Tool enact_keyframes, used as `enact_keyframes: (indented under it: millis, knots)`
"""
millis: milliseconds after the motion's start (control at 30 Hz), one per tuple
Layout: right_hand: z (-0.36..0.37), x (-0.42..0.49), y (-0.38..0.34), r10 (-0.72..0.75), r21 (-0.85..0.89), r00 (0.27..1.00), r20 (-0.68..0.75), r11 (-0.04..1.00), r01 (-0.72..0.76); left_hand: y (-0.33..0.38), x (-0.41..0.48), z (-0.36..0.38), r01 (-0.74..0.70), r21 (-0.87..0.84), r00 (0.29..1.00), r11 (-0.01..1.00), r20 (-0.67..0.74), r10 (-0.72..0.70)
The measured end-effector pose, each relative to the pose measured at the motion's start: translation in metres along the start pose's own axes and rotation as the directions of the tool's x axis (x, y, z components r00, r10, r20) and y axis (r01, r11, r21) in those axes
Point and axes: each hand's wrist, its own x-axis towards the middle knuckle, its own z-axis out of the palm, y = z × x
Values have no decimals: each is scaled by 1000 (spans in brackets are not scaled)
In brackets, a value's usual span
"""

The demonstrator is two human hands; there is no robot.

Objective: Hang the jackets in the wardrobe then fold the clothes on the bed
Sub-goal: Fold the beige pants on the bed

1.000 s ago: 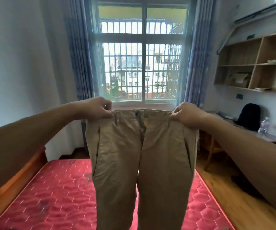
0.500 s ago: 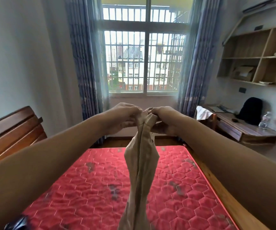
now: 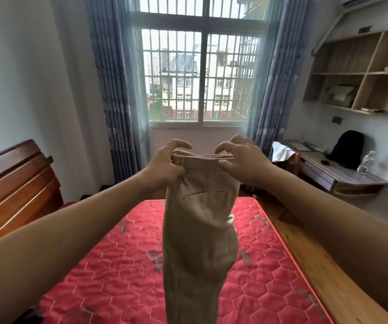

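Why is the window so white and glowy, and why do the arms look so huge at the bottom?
Head view: daylight through the window blows out the sky and hazes the curtains; the wide-angle lens stretches the arms near the edges; the trousers look sharp.

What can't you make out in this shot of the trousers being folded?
Head view:
The khaki trousers: leg ends cut off by the bottom edge.
The dark thing at bottom left: cut by the corner, unidentifiable.
The bottle: label too small.
The left hand and right hand: pinching fingertips partly hidden by the waistband.
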Motion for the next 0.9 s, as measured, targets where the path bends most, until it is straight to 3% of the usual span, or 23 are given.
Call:
enact_keyframes:
  millis: [100,167,333,500,600,667,700,767,800,900]
  knots:
    - [2,-9,21,-41,-128,986,159,990,62,-7,3,-7,-51,-34,999,998,-7,51]
    - [6,-14,32,-66,-180,983,169,979,97,-11,5,-11,-73,-31,997,997,-11,73]
    - [11,-17,42,-8,-6,955,298,1000,11,-17,10,-25,-118,58,992,991,-36,121]
    - [6,-17,31,-9,198,997,77,980,-7,-15,12,-61,-157,465,975,871,211,63]
    - [10,-17,20,-9,363,999,-34,932,21,-13,10,-76,-175,541,972,823,226,58]
    - [15,-18,16,42,533,997,-65,846,0,-13,6,-81,-169,463,982,870,152,111]
    - [17,-20,17,76,664,997,-34,747,-35,-13,4,-83,-164,410,985,897,112,129]
    - [28,-26,18,133,835,984,121,523,-173,-15,0,-83,-160,302,987,940,59,149]
    - [36,-31,16,148,856,970,191,459,-239,-15,-2,-83,-164,263,986,951,38,160]
    - [58,-42,6,214,870,959,183,420,-259,-16,-4,-85,-168,232,985,958,13,170]
